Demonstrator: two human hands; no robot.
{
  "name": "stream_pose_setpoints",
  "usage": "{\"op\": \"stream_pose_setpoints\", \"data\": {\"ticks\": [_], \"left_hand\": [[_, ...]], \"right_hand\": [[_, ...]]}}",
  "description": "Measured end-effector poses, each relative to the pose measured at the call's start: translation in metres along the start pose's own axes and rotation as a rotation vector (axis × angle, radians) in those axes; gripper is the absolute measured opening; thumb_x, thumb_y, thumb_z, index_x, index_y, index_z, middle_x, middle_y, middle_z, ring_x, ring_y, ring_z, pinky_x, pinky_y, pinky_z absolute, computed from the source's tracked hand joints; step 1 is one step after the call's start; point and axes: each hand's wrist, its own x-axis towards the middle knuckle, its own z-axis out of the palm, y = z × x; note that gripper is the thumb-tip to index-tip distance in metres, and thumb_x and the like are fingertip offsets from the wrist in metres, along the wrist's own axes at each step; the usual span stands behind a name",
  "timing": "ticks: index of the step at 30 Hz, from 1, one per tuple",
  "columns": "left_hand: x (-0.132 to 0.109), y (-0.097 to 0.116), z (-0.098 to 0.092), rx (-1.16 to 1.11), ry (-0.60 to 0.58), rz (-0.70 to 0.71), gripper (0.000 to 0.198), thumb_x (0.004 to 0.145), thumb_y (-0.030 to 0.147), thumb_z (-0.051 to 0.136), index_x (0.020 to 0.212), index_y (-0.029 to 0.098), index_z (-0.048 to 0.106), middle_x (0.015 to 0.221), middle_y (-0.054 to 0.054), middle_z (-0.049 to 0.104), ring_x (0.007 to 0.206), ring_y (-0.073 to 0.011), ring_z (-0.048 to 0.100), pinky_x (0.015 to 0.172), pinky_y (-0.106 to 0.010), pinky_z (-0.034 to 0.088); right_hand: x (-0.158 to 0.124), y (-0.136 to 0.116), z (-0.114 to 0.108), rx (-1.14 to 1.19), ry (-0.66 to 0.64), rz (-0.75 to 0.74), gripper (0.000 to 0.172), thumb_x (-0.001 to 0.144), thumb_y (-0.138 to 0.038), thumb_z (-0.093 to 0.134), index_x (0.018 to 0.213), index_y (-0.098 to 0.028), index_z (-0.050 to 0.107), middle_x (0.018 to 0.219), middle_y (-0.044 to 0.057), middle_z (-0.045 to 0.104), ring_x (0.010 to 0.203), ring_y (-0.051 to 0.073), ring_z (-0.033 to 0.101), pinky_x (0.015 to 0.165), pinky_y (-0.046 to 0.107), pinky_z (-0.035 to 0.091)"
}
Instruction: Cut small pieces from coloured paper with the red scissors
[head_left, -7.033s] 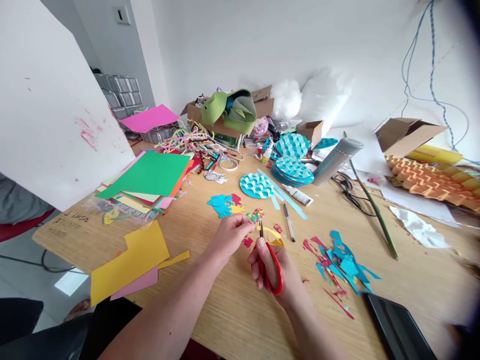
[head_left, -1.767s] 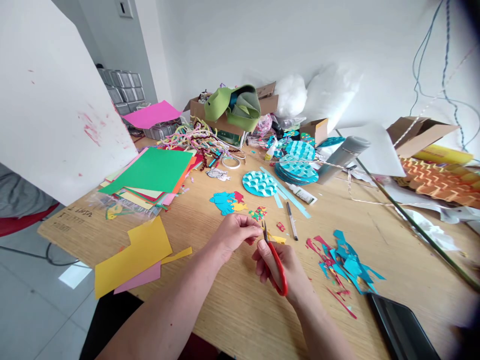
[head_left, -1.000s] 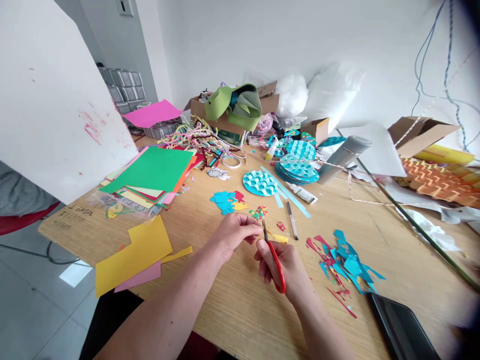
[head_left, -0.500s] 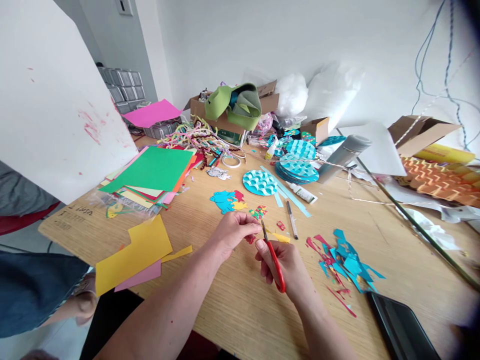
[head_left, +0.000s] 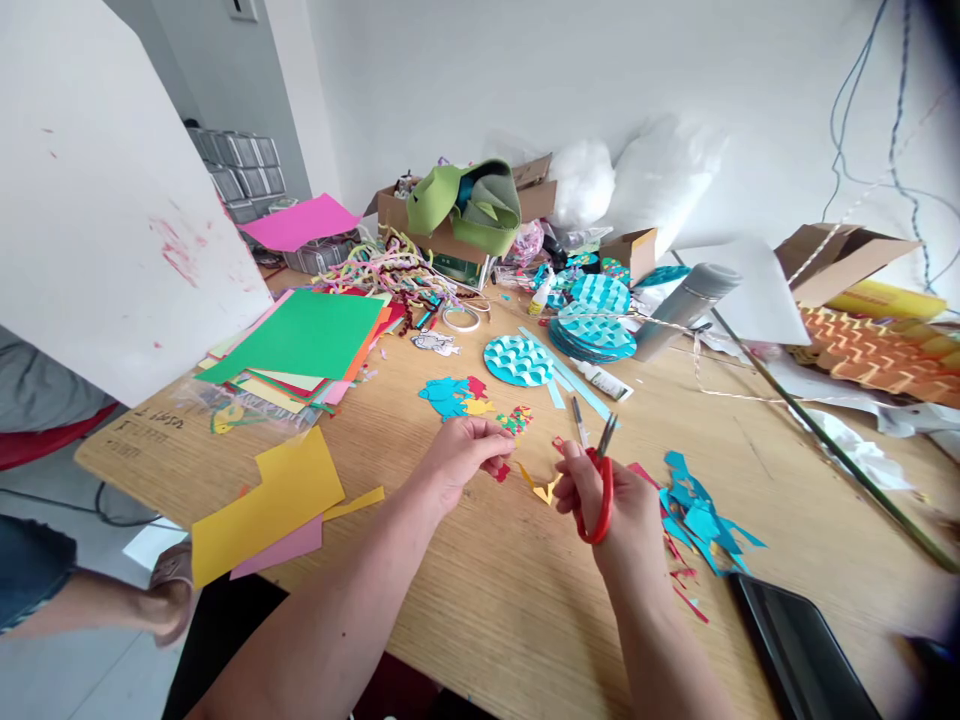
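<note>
My left hand (head_left: pixel 463 457) pinches a small red paper cut-out (head_left: pixel 502 471) just above the wooden table (head_left: pixel 480 600). My right hand (head_left: pixel 611 497) grips red-handled scissors (head_left: pixel 598 480), blades pointing up and away, a hand's width right of the cut-out. A yellow paper scrap (head_left: pixel 541 487) lies on the table between my hands. Finished cut-outs lie just beyond: a blue, red and yellow group (head_left: pixel 454 394) and a small multicoloured piece (head_left: pixel 517 419).
A stack of coloured paper sheets (head_left: pixel 300 345) sits left, yellow and pink sheets (head_left: pixel 270 505) near the front edge. Blue and red trimmings (head_left: pixel 694 510) lie right, a dark tablet (head_left: pixel 795 650) front right. Teal patterned discs (head_left: pixel 592 325), a pen (head_left: pixel 578 420) and boxes sit behind. Another person's leg (head_left: pixel 82 595) shows lower left.
My right hand has swung the scissors off the red cut-out to the right, blades now pointing up. My left hand keeps the cut-out. The person at lower left has moved.
</note>
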Motion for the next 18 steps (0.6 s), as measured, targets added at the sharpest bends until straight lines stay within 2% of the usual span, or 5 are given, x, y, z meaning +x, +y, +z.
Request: {"op": "stream_pose_setpoints", "data": {"ticks": [2, 5, 10, 14, 18], "left_hand": [[0.001, -0.001, -0.001, 0.040, 0.009, -0.019, 0.011, 0.060, 0.023, 0.068, 0.063, 0.013, 0.064, 0.053, 0.002, 0.056, 0.050, -0.0074, 0.049, 0.052, -0.021, 0.039], [0.003, -0.002, -0.003, 0.097, 0.020, -0.040, 0.011, 0.061, 0.022, 0.068, 0.062, 0.013, 0.063, 0.053, 0.001, 0.057, 0.049, -0.0074, 0.049, 0.051, -0.021, 0.037], [0.003, -0.003, -0.004, 0.127, 0.018, -0.023, 0.010, 0.062, 0.022, 0.067, 0.062, 0.013, 0.064, 0.058, -0.001, 0.061, 0.051, -0.0076, 0.050, 0.051, -0.021, 0.039], [0.003, -0.003, -0.005, 0.154, 0.021, -0.012, 0.008, 0.064, 0.020, 0.067, 0.062, 0.012, 0.064, 0.057, 0.000, 0.059, 0.049, -0.0070, 0.048, 0.051, -0.021, 0.038], [0.006, -0.002, -0.007, 0.235, 0.035, -0.022, 0.007, 0.066, 0.018, 0.067, 0.063, 0.013, 0.064, 0.057, 0.001, 0.059, 0.048, -0.0072, 0.048, 0.051, -0.022, 0.038]], "right_hand": [[0.005, 0.002, -0.004, -0.120, 0.021, -0.025, 0.044, 0.077, -0.058, 0.061, 0.072, -0.015, 0.066, 0.055, 0.005, 0.063, 0.044, 0.015, 0.056, 0.038, 0.021, 0.037], [0.012, 0.009, -0.005, -0.334, -0.084, -0.047, 0.033, 0.080, -0.048, 0.059, 0.076, -0.017, 0.067, 0.058, 0.005, 0.066, 0.051, 0.019, 0.061, 0.044, 0.024, 0.040], [0.018, 0.020, 0.003, -0.670, -0.129, -0.153, 0.009, 0.078, -0.027, 0.061, 0.078, -0.019, 0.066, 0.071, 0.007, 0.071, 0.067, 0.021, 0.068, 0.055, 0.024, 0.040], [0.016, 0.022, 0.008, -0.868, -0.128, -0.211, 0.009, 0.082, -0.021, 0.055, 0.077, -0.019, 0.062, 0.073, 0.008, 0.071, 0.068, 0.021, 0.067, 0.052, 0.024, 0.034], [0.018, 0.025, 0.009, -0.916, -0.117, -0.205, 0.014, 0.086, -0.023, 0.050, 0.074, -0.019, 0.056, 0.072, 0.010, 0.071, 0.067, 0.023, 0.066, 0.051, 0.025, 0.029]]}}
